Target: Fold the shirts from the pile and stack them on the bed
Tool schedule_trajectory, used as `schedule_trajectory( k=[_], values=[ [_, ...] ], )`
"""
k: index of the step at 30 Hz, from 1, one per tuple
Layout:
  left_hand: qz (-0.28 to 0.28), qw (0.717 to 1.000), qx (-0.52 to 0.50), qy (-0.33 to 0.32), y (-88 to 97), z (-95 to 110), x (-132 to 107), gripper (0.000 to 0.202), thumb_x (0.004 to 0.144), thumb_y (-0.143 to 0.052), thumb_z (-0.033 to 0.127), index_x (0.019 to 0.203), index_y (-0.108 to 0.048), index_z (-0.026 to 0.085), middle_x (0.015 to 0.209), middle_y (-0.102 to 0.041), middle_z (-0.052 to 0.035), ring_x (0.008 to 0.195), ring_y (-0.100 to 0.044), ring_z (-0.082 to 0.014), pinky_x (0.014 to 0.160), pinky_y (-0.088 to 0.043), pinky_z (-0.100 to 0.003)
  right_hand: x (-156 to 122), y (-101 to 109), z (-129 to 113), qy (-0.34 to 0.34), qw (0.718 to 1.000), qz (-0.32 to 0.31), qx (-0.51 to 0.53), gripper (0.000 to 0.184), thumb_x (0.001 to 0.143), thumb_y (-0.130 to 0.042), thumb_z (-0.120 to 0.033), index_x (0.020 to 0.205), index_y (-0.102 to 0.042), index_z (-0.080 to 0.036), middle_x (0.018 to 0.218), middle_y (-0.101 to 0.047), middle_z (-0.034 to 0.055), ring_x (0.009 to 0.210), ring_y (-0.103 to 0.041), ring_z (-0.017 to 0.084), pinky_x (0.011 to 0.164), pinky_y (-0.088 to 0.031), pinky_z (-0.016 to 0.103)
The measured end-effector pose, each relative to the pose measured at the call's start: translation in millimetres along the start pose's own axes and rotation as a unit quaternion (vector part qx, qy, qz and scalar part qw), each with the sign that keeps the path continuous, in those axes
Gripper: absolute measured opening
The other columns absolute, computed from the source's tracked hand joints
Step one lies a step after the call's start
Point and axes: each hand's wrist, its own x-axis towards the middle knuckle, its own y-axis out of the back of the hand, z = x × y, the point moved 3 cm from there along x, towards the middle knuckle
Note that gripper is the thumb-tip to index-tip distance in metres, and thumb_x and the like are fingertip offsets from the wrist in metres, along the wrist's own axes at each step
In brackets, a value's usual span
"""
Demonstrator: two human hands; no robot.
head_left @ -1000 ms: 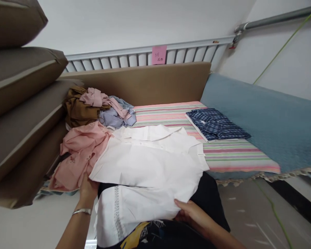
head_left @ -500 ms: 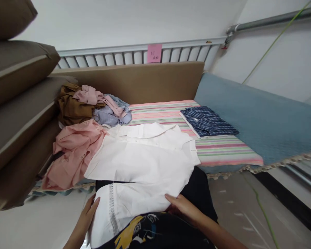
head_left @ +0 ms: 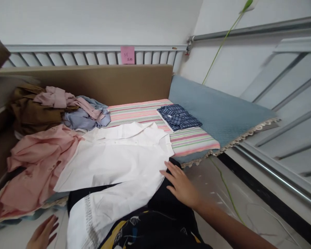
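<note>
Here, the white shirt (head_left: pixel 114 162) lies spread across the bed's (head_left: pixel 191 140) front edge, its hem hanging over. The right hand (head_left: pixel 180 185), fingers splayed flat, touches the shirt's right side and grips nothing. The left hand (head_left: pixel 43 235) hovers open and empty beside the hanging hem.

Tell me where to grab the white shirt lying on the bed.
Probably take the white shirt by its loose near end, coming from the near side: the collar end lies flat on the striped cover, while the near end hangs free off the edge. The right hand is open beside it.
</note>
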Motion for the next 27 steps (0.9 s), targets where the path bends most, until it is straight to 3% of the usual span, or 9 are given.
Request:
schedule_trajectory(
  k=[3, 7, 10, 12, 14, 17, 20, 23, 27],
  values=[
    [-0.01, 0.998, 0.057, -0.034, -25.2, 34, -4, 0.067, 0.06, -0.058, 0.068, 0.113, -0.054, 0.027, 0.129, -0.055, -0.0095, 0.119, -0.05, -0.0365, 0.095, -0.04, -0.06, 9, -23, -8, 0.034, 0.998, -0.025, -0.035, 0.063, 0.073, -0.05, -0.006, 0.132, -0.048, -0.03, 0.151, -0.026, 0.0044, 0.139, -0.019, 0.025, 0.112, -0.018, 0.049],
    [-0.033, 0.994, 0.101, 0.005, -52.1, 41, -32, 0.073, 0.068, -0.051, 0.069, 0.128, -0.046, 0.027, 0.132, -0.052, -0.0119, 0.121, -0.049, -0.0363, 0.092, -0.043, -0.058, 32, -34, 8, 0.001, 0.997, 0.01, -0.07, 0.055, 0.071, -0.046, -0.004, 0.122, -0.058, -0.022, 0.142, -0.042, 0.0104, 0.135, -0.03, 0.027, 0.109, -0.023, 0.053],
    [-0.099, 0.989, 0.094, 0.052, -47.0, 30, -57, 0.075, 0.067, -0.052, 0.071, 0.127, -0.048, 0.026, 0.134, -0.052, -0.01, 0.12, -0.05, -0.033, 0.095, -0.043, -0.053, 43, -33, 34, 0.001, 0.997, 0.04, -0.073, 0.047, 0.073, -0.042, -0.003, 0.108, -0.066, -0.022, 0.13, -0.055, 0.0096, 0.128, -0.041, 0.027, 0.105, -0.03, 0.054],
    [-0.184, 0.977, 0.068, 0.077, -39.1, 20, -68, 0.07, 0.066, -0.055, 0.07, 0.116, -0.058, 0.021, 0.127, -0.058, -0.0099, 0.117, -0.054, -0.0295, 0.101, -0.041, -0.043, 45, -35, 49, 0.025, 0.996, 0.054, -0.062, 0.041, 0.075, -0.042, -0.006, 0.1, -0.069, -0.024, 0.125, -0.059, 0.0078, 0.124, -0.046, 0.027, 0.102, -0.035, 0.053],
    [-0.216, 0.97, 0.056, 0.092, -29.7, 10, -66, 0.061, 0.066, -0.056, 0.069, 0.099, -0.065, 0.019, 0.114, -0.066, -0.0114, 0.109, -0.059, -0.0281, 0.101, -0.041, -0.037, 45, -38, 60, 0.049, 0.995, 0.068, -0.054, 0.037, 0.077, -0.042, -0.011, 0.096, -0.07, -0.026, 0.121, -0.062, 0.0062, 0.122, -0.048, 0.026, 0.1, -0.038, 0.052],
    [-0.069, 0.991, 0.103, 0.047, -13.6, 7, -40, 0.056, 0.061, -0.062, 0.064, 0.089, -0.065, 0.016, 0.093, -0.07, -0.0126, 0.094, -0.064, -0.0308, 0.092, -0.046, -0.041, 45, -44, 65, 0.066, 0.992, 0.09, -0.062, 0.034, 0.079, -0.042, -0.015, 0.093, -0.07, -0.026, 0.117, -0.064, 0.005, 0.118, -0.052, 0.027, 0.097, -0.041, 0.052],
    [0.08, 0.989, 0.095, -0.076, -10.3, 30, -8, 0.057, 0.051, -0.072, 0.048, 0.098, -0.061, 0.016, 0.089, -0.068, -0.009, 0.084, -0.064, -0.0274, 0.082, -0.048, -0.04, 44, -44, 63, 0.065, 0.99, 0.105, -0.067, 0.032, 0.079, -0.042, -0.017, 0.091, -0.07, -0.026, 0.114, -0.066, 0.0042, 0.116, -0.054, 0.026, 0.096, -0.042, 0.051],
    [0.094, 0.992, -0.039, -0.073, -23.5, 61, 14, 0.056, 0.05, -0.075, 0.035, 0.101, -0.057, 0.019, 0.088, -0.066, -0.0047, 0.077, -0.063, -0.0198, 0.07, -0.049, -0.032, 44, -42, 60, 0.06, 0.991, 0.108, -0.058, 0.031, 0.08, -0.043, -0.018, 0.091, -0.07, -0.026, 0.113, -0.066, 0.0038, 0.115, -0.054, 0.026, 0.097, -0.042, 0.05],
    [0.06, 0.991, -0.121, -0.011, -46.6, 89, 29, 0.029, 0.062, -0.068, 0.032, 0.083, -0.057, 0.017, 0.067, -0.061, -0.0001, 0.059, -0.06, -0.0135, 0.056, -0.048, -0.026, 45, -39, 59, 0.041, 0.993, 0.107, -0.035, 0.03, 0.081, -0.043, -0.02, 0.094, -0.07, -0.024, 0.113, -0.066, 0.0049, 0.116, -0.054, 0.026, 0.098, -0.041, 0.051]
  ],
)
